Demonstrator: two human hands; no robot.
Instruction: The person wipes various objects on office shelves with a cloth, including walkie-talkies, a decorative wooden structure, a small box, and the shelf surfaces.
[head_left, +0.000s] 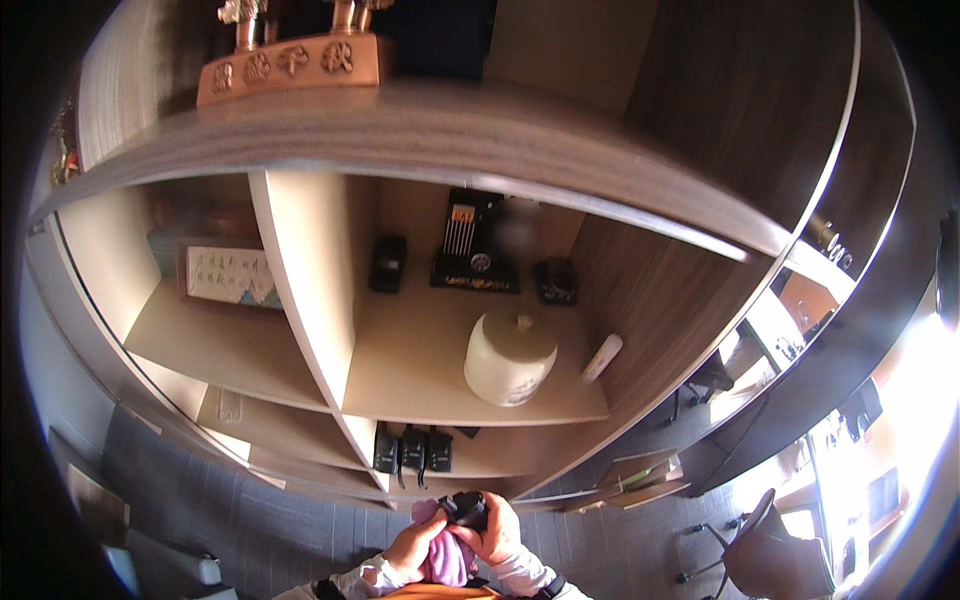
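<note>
At the bottom of the view, both hands meet in front of the body. My left hand (407, 553) grips a purple cloth (448, 559), which bunches and hangs between the two hands. My right hand (501, 529) is closed around a small black object (466, 509), possibly a camera, and its thumb presses near the cloth. Cloth touches the object's left side, and fingers hide part of it. Just beyond the hands stands a wooden shelf cabinet (540, 442). A white lidded jar (510, 367) rests on its middle shelf.
Behind the jar are a black display ornament (472, 255), a black item (388, 264) and a black camera-like item (556, 281). A white stick-shaped item (602, 358) leans right. Several black handheld devices (412, 448) stand below. A framed picture (231, 274) is left; an office chair (776, 551) is right.
</note>
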